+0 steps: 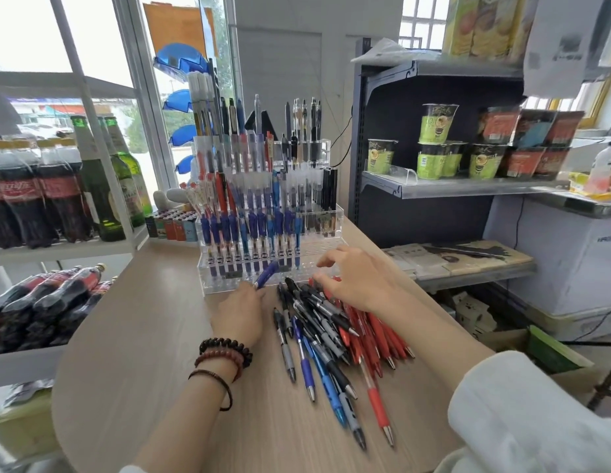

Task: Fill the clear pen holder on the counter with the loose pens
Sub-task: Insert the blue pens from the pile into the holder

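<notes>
Head view: the clear pen holder [213, 283] stands at the back of the tabletop [153, 336], with most of its tiers filled. Just in front lies the heap of loose pens [334, 332], black, blue and red. The left hand [240, 314] pinches a blue pen [267, 275] angled at the holder's front row. The right hand [357, 281] is over the heap, fingers curved and parted; whether it grips anything I cannot tell.

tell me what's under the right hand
The right hand covers the far end of the loose pens: black and red ones show; what its palm hides is unseen.
</notes>
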